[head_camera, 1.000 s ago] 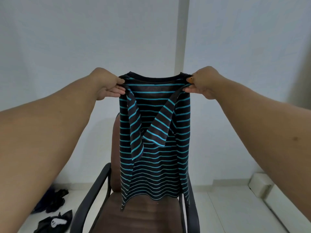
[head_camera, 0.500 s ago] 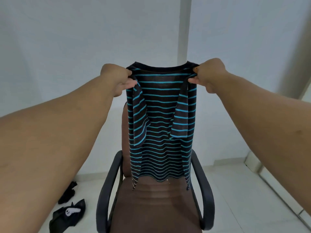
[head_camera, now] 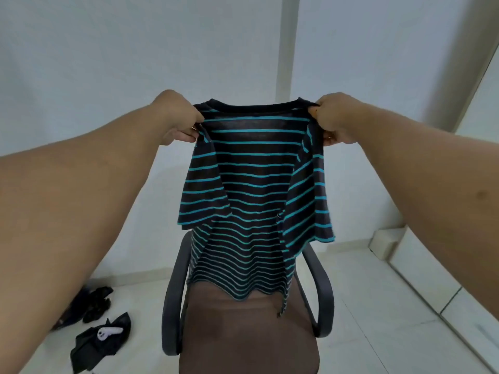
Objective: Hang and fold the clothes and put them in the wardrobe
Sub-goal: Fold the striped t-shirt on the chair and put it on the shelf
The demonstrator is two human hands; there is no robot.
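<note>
- Dark navy knit with teal stripes: the shirt is hanging in the air at the centre of the head view, and we are holding it up by its two shoulders, with the hem dangling just above the brown seat of the office chair.
- Long axis is running vertical, neckline at the top, hem at the bottom; both short sleeves are flapping forward over the body panel.
- Left hand is gripping the left shoulder seam, fingers curled round the cloth.
- Right hand is pinching the right shoulder seam the same way, at about the same height.
- Both arms are reaching out nearly straight and spread apart, pulling the neckline taut; neither hand looks nearer than the other.
- We are judging the next move as lowering the shirt flat onto the chair seat, directly below, for folding.
- Dark clothes are lying on the floor at the near left, well apart.
</note>
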